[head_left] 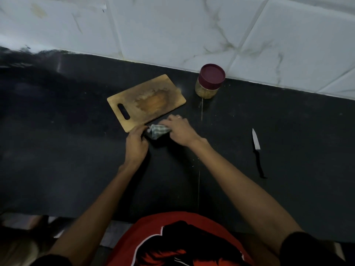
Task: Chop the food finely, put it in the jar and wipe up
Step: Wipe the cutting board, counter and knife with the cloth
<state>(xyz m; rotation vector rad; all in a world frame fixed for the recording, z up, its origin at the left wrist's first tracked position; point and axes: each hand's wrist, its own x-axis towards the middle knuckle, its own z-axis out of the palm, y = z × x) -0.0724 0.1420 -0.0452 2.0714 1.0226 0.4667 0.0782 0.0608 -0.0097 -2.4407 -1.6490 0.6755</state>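
A small checked cloth (158, 131) lies on the black counter just in front of the wooden chopping board (134, 98). My left hand (136, 144) grips its left end and my right hand (179, 129) presses on its right end. The board carries a damp stain and some fine bits in its middle. A clear jar (209, 81) with a maroon lid stands shut to the board's right, holding pale chopped food. A knife (257, 150) with a black handle lies on the counter far to the right, away from both hands.
The black counter (57, 150) runs left to right, with a white tiled wall (172, 25) behind it. A thin seam line crosses the counter below the jar. A few pale crumbs lie near my right forearm. The counter's front edge is near my red shirt.
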